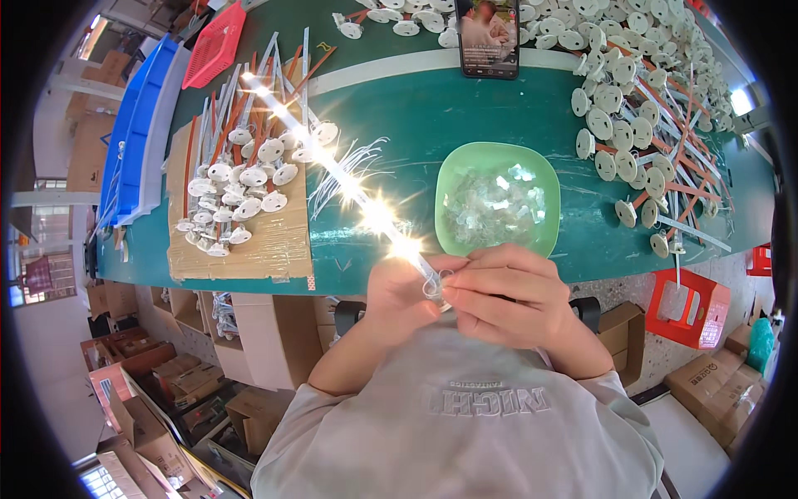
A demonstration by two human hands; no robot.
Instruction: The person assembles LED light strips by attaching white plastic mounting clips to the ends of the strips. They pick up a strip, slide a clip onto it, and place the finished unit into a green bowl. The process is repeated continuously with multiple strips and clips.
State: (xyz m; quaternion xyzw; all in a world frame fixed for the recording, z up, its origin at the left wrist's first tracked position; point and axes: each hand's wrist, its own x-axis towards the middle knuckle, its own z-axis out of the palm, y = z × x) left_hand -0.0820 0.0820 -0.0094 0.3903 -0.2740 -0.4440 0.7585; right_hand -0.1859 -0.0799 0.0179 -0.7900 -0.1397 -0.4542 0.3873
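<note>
Close to my body at the table's front edge, my left hand (pixel 399 295) and my right hand (pixel 507 291) meet around the lower end of a long, thin metal strip (pixel 332 170). The strip slants up to the far left and glares brightly along its length. A small loop of thin wire shows between my fingertips; whatever else is at that end is mostly hidden. My left fingers curl around the strip's end, and my right fingers pinch there. Just beyond my right hand is a light green bowl (pixel 444 187) with many small clear pieces in it.
White disc-ended strips (pixel 249 179) lie on a cardboard sheet (pixel 187 266) at left. Thin white wires (pixel 353 166) lie beside it. More disc pieces (pixel 619 133) are heaped at right. A phone (pixel 489 41) stands at the back. Blue tray (pixel 141 125), red basket (pixel 214 46) at far left.
</note>
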